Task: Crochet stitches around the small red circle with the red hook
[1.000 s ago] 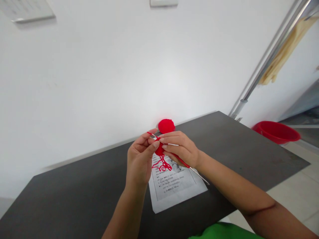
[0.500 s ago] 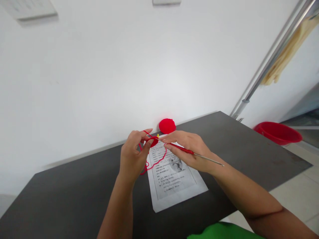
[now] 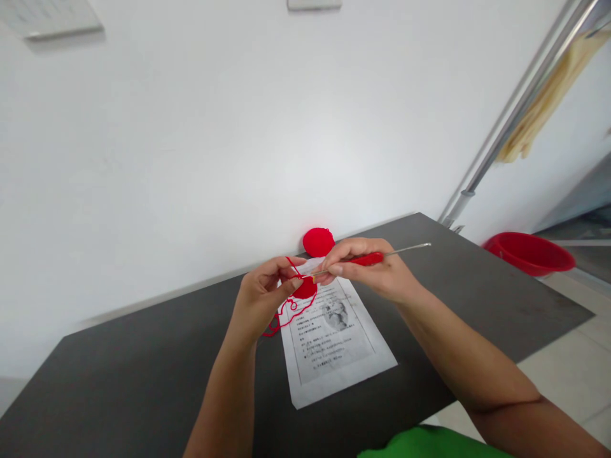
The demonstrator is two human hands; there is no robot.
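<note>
Between its thumb and fingers my left hand (image 3: 265, 296) pinches a small red crochet piece (image 3: 304, 288), with a strand of red yarn (image 3: 293, 266) running up over the index finger. My right hand (image 3: 370, 267) is closed on a crochet hook (image 3: 367, 259) with a red handle. One metal end of the hook meets the top edge of the piece; the other sticks out past the hand to the right. A small yellow bit shows at the piece's right edge. Loose yarn loops hang below my left hand. Behind the hands rests a red yarn ball (image 3: 318, 242).
A printed sheet of paper (image 3: 341, 375) lies on the dark table (image 3: 157, 375) under the hands. The white wall (image 3: 229, 140) borders the table's far side. To the right are a metal pole (image 3: 506, 127) and a red basin (image 3: 527, 254).
My right hand has turned, so the hook's rear end now points up and right instead of down. The crochet piece sits slightly lower and shows more of its face.
</note>
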